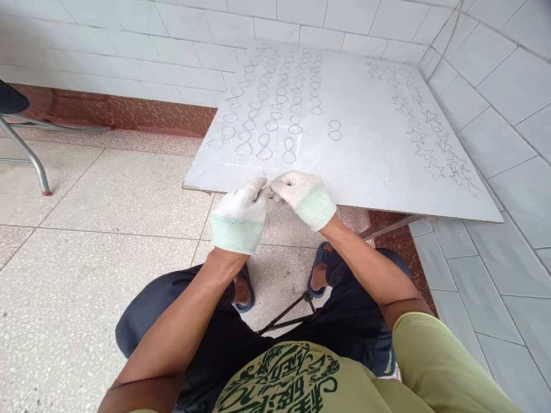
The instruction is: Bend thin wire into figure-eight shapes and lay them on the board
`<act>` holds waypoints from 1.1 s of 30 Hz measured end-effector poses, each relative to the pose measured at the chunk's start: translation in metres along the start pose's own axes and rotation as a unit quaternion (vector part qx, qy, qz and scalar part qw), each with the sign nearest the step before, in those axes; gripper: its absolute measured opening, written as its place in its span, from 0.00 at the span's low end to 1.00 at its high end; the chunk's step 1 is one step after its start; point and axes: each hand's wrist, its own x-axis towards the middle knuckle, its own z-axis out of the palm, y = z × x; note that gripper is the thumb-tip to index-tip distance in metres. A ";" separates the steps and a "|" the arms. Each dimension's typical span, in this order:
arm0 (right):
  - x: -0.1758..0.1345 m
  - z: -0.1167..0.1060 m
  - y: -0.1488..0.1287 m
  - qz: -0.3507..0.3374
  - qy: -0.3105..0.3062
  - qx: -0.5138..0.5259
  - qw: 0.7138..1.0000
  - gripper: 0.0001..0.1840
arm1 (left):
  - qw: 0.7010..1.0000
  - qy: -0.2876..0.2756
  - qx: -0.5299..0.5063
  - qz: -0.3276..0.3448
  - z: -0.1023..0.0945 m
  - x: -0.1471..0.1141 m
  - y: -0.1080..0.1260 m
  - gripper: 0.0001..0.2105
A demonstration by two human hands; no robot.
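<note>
My left hand [241,215] and my right hand [303,198], both in white knit gloves with pale green cuffs, meet at the near edge of the white board. Fingers of each are pinched together, tip to tip. Between them is a thin wire [267,222], a short curved length of which shows below the fingers; the rest is hidden by the gloves. Just beyond, on the board [361,172], lie figure-eight wire shapes, the closest being one wire figure-eight [289,150] and another figure-eight [334,130] set off to the right.
Several columns of figure-eights stretch toward the tiled wall [297,17]. Star-shaped wires [434,169] lie along the board's right side, some overlapping. A metal chair leg [32,152] stands on the speckled floor [107,275] at left. A dark stool frame [288,312] shows between my legs.
</note>
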 end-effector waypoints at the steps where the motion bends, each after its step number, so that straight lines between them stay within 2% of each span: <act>1: 0.001 0.000 0.001 0.004 -0.002 -0.005 1.000 0.14 | 1.000 -0.011 -0.006 -0.008 -0.001 0.000 0.001 0.14; 4: 0.000 0.001 0.003 0.005 0.018 -0.008 1.000 0.14 | 0.998 -0.051 -0.017 -0.023 -0.003 -0.002 0.004 0.17; 8: -0.003 0.004 0.004 0.012 0.047 0.026 0.998 0.15 | 0.996 -0.066 -0.049 -0.035 -0.001 -0.004 0.007 0.18; 12: 0.000 -0.006 0.000 0.018 -0.010 0.038 0.999 0.15 | 0.995 -0.073 -0.060 -0.030 -0.004 -0.003 0.004 0.19; 18: 0.007 -0.026 -0.006 0.021 -0.059 0.073 0.995 0.12 | 0.999 -0.051 0.020 0.004 -0.013 -0.001 0.005 0.21; 22: 0.003 -0.028 -0.013 0.011 -0.085 0.024 0.996 0.12 | 0.997 -0.063 0.046 0.020 -0.008 0.000 0.005 0.19; 28: -0.002 -0.021 -0.014 -0.001 -0.048 -0.016 0.999 0.13 | 0.996 -0.024 0.073 0.050 0.006 -0.001 -0.008 0.16; 33: 0.000 -0.007 -0.005 0.001 -0.002 -0.011 1.000 0.13 | 0.993 -0.035 0.105 0.046 0.011 0.000 -0.012 0.18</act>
